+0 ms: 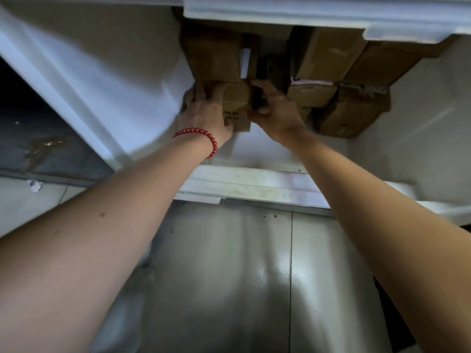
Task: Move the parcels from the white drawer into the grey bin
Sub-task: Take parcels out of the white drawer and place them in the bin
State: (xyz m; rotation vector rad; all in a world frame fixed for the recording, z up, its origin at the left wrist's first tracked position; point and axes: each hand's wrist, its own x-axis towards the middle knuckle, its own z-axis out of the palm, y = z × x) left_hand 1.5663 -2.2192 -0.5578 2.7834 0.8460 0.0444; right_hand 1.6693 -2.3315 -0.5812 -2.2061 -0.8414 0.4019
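Fingers [201,92] of left hand [204,115], right hand [277,113] around one parcel [235,99]

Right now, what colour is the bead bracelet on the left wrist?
Red bead bracelet, best in head view.

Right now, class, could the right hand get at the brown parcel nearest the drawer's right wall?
Probably yes: that parcel lies uncovered, top bare, close to the right hand. The hand grips a dark item, though, so it must let go first.

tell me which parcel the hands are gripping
The small front-left parcel with dark print: the left hand grips its left side, the right hand its right edge. The other parcels sit behind.
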